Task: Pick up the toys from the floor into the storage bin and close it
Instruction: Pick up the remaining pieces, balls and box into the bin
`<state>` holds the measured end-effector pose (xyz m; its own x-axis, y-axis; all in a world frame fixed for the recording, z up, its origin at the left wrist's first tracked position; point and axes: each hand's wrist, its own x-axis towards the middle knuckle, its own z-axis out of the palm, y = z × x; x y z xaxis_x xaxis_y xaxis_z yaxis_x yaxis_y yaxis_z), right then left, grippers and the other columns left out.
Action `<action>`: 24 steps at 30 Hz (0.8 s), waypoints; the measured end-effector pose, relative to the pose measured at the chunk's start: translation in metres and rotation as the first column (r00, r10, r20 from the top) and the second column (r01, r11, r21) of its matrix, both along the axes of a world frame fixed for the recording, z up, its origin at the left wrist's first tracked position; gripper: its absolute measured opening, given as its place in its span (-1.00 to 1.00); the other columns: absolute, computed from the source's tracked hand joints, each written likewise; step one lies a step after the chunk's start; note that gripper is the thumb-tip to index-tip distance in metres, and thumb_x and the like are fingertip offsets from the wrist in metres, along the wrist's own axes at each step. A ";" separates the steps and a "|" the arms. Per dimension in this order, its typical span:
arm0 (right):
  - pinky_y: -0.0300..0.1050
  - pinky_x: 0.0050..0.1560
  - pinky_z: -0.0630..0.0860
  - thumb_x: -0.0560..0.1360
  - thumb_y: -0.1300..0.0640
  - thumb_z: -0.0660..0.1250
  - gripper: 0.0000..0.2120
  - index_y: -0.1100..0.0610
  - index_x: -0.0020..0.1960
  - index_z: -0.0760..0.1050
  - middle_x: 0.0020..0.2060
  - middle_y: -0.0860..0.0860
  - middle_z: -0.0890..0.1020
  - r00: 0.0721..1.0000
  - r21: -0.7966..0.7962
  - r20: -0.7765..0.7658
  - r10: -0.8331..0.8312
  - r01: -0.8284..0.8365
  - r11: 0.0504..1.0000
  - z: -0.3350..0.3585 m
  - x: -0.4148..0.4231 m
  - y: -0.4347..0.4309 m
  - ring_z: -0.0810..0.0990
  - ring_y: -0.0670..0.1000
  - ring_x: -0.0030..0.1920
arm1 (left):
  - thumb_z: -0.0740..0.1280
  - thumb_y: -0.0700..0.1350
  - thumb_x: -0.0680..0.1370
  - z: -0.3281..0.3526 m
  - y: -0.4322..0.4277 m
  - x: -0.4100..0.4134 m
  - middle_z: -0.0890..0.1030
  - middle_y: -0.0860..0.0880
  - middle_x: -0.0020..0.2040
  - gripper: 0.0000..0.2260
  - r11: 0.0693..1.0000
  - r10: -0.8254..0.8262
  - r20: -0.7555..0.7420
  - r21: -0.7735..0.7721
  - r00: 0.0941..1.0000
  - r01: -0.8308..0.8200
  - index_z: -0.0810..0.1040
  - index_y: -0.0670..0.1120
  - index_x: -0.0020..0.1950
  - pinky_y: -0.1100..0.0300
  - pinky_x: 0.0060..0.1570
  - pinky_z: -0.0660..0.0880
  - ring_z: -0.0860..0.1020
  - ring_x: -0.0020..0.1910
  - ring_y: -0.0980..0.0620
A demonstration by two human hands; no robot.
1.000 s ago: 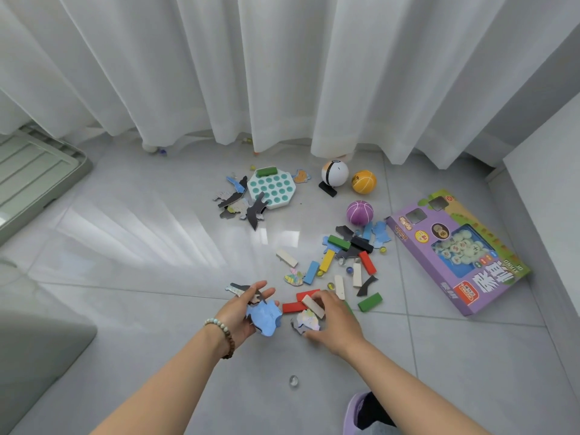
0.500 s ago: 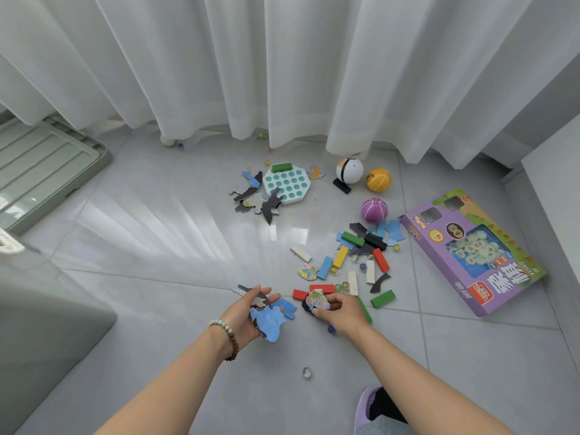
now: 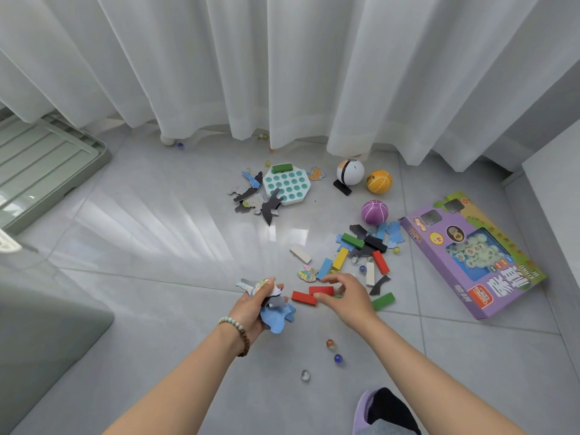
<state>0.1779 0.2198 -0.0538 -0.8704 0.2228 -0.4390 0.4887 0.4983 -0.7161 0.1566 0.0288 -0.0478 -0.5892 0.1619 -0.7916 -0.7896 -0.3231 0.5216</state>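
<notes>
Red blocks (image 3: 314, 294) lengthwise left-right | right hand (image 3: 347, 298) spread above | left hand (image 3: 251, 309) clutching puzzle pieces (image 3: 276, 313)

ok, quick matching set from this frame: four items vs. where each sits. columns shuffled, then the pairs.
Items:
1. purple ball
2. green block
3. puzzle pieces
4. clear marble

Places:
A. on the teal pop toy
B. in the left hand
C. bare floor, nearest the camera
D. beside the purple game box

Pairs: 1-D, 2-A, 3-B, 4-C
</notes>
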 end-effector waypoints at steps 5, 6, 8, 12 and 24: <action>-0.27 0.18 0.36 0.37 0.02 0.48 -0.53 -0.04 0.25 0.46 0.17 -0.11 0.42 0.981 0.242 0.014 0.195 -0.192 0.951 -0.022 0.006 -0.015 0.36 -0.08 0.22 | 0.26 -0.08 0.58 -0.009 -0.019 0.007 0.64 -0.03 -0.12 -0.87 0.999 0.008 0.034 -0.042 0.999 -0.007 0.54 -0.11 -0.03 0.13 -0.28 0.56 0.59 -0.14 -0.01; -0.26 0.17 0.38 0.37 0.02 0.48 -0.52 -0.04 0.26 0.45 0.17 -0.11 0.42 0.980 0.277 0.005 0.198 -0.191 0.942 -0.024 0.005 -0.017 0.36 -0.08 0.21 | 0.26 -0.08 0.58 -0.010 -0.021 0.007 0.64 -0.03 -0.15 -0.87 0.999 0.022 0.036 -0.043 0.999 -0.020 0.54 -0.11 -0.06 0.14 -0.30 0.57 0.59 -0.14 -0.02; -0.21 0.15 0.41 0.38 0.00 0.46 -0.54 -0.02 0.25 0.46 0.15 -0.09 0.43 0.980 0.326 -0.015 0.199 -0.183 0.927 -0.029 0.003 -0.022 0.36 -0.05 0.20 | 0.26 -0.10 0.58 -0.009 -0.023 0.009 0.63 -0.04 -0.16 -0.88 0.999 0.048 0.047 -0.028 0.998 -0.046 0.54 -0.11 -0.08 0.18 -0.38 0.59 0.58 -0.15 -0.03; -0.20 0.10 0.42 0.42 -0.01 0.42 -0.62 0.04 0.21 0.48 0.11 -0.07 0.48 0.979 0.352 -0.059 0.197 -0.164 0.922 -0.031 0.000 -0.024 0.40 -0.04 0.18 | 0.27 -0.13 0.57 -0.010 -0.023 0.012 0.64 -0.05 -0.17 -0.93 0.999 0.046 0.076 -0.004 0.996 -0.046 0.53 -0.10 -0.06 0.19 -0.37 0.58 0.63 -0.28 0.01; -0.40 -0.12 0.43 0.29 0.00 0.55 -0.71 0.01 -0.06 0.55 -0.13 -0.14 0.58 0.989 -0.258 -0.147 0.034 -0.072 0.963 0.029 0.002 -0.064 0.49 -0.18 -0.15 | 0.21 0.33 0.44 0.013 -0.002 -0.003 0.63 -0.14 0.12 -0.45 0.948 -0.021 0.150 0.316 0.988 -0.028 0.54 -0.10 0.14 -0.06 0.16 0.47 0.59 0.09 -0.13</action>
